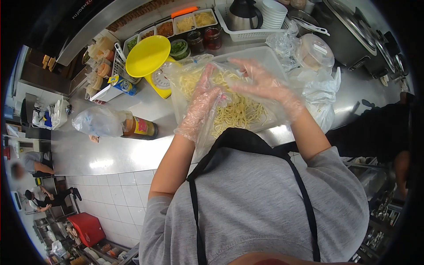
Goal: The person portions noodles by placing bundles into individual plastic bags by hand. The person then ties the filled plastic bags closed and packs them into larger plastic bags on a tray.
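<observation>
Both my hands wear clear plastic gloves over a white plastic tray (270,57) of pale yellow noodles (238,112). My left hand (204,99) is at the left part of the noodles, closed on a clear plastic bag (204,132) that hangs toward my apron. Some noodles show through the bag's film. To the right, my right hand (260,79) hovers over the noodles, fingers stretched and apart, slightly blurred by motion. It holds nothing that I can see.
A yellow scale (150,57), sauce bottle (143,128) and blue can (123,86) stand left. Behind are topping containers (184,23) and jars (212,39). Crumpled plastic bags (320,88) and a cooker (346,33) lie right. A person in dark clothing (371,130) stands close on the right.
</observation>
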{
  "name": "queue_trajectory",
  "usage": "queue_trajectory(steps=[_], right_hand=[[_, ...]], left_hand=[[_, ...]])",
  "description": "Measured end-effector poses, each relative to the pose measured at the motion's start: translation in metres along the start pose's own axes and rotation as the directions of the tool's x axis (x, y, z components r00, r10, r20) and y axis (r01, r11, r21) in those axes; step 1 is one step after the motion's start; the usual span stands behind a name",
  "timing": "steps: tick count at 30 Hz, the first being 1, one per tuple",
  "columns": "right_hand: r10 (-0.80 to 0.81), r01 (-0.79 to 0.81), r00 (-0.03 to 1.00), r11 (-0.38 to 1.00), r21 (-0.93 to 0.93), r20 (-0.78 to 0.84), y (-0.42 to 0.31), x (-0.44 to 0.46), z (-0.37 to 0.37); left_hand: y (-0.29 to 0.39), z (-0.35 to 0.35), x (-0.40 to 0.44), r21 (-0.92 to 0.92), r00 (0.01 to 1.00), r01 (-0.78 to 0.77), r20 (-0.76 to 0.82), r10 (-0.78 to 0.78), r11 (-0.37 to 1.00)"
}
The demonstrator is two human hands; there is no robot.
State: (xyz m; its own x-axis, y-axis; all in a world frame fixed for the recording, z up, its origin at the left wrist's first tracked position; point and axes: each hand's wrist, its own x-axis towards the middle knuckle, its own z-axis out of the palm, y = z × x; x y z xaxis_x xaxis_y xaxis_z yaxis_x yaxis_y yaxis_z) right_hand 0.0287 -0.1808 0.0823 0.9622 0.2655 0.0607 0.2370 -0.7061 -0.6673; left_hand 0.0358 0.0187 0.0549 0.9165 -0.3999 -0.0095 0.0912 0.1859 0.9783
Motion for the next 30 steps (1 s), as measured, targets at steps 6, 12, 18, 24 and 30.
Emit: queue_trajectory(steps=[6, 12, 18, 24, 30], right_hand=[[0.158, -0.167, 0.976, 0.985, 0.052, 0.149, 0.013, -0.003, 0.025], [-0.276, 0.270, 0.961, 0.912, 0.309, -0.024, -0.001, 0.023, -0.015], [-0.229, 0.230, 0.969, 0.973, 0.005, 0.087, -0.050, 0.030, -0.064], [-0.350, 0.357, 0.934, 0.917, 0.175, -0.071, -0.077, 0.032, -0.106], [-0.412, 0.414, 0.910, 0.904, -0.107, 0.046, -0.070, 0.054, -0.071]], left_hand=[[-0.008, 0.008, 0.007, 0.061, 0.999, 0.050, 0.001, -0.050, 0.997], [-0.052, 0.001, 0.045, 0.463, 0.966, -0.249, 0.178, 0.186, 0.851], [-0.036, -0.009, 0.051, 0.543, 0.990, -0.142, 0.099, 0.105, 0.828], [-0.027, -0.029, 0.045, 0.583, 0.999, 0.007, 0.036, -0.034, 0.813], [-0.017, -0.010, 0.042, 0.352, 0.976, -0.173, 0.187, 0.112, 0.920]])
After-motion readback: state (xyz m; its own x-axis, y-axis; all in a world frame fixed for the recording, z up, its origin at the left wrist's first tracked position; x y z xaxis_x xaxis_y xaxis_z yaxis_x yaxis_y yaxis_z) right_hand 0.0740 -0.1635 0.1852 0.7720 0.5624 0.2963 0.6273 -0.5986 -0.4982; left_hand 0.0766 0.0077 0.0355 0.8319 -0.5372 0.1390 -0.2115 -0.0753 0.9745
